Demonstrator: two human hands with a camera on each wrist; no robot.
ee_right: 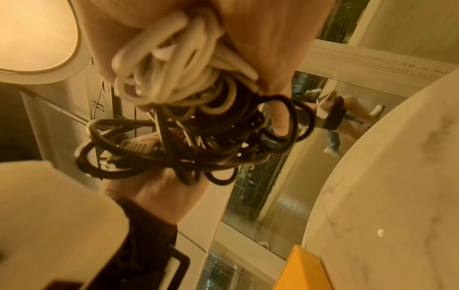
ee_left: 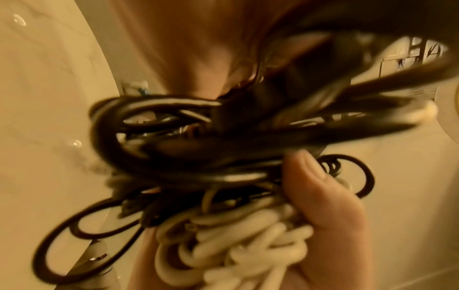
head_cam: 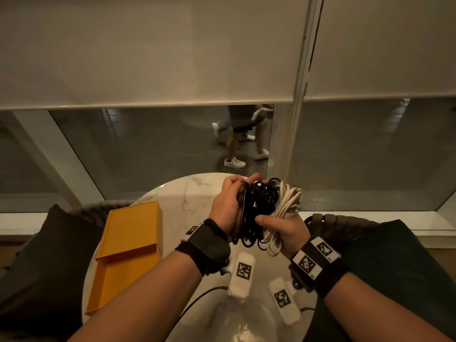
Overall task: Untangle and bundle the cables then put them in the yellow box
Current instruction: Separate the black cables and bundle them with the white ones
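Much of the tangle was hard to read: in the left wrist view the glossy black cables [ee_left: 223,149] were blurred, and the palm above them hid where the strands began. The plug ends could not be made out in any view. The near end of the open yellow cardboard box [head_cam: 128,245] was cut off behind the left forearm in the head view, and only a corner of it [ee_right: 298,268] showed in the right wrist view.

The round white marble-patterned surface [head_cam: 187,191] stood before a large window with pale roller blinds [head_cam: 148,50] drawn most of the way down; below them, legs of people in white shoes [head_cam: 237,144] showed through the glass. Dark cushioned chairs [head_cam: 42,255] flanked the surface on both sides. Two small white tagged blocks [head_cam: 243,275] lay on it near the person.

The cables were held above the surface, between both hands, well to the right of the yellow box. The left hand [head_cam: 225,206] gripped the black cables on their left side, fingers curled over the top. The right hand [head_cam: 283,228] clasped the thick white cables [head_cam: 283,208] from below, its thumb [ee_left: 313,176] pressed against the black loops. The white coils [ee_right: 174,64] sat bunched in the right palm, touching the black ones.
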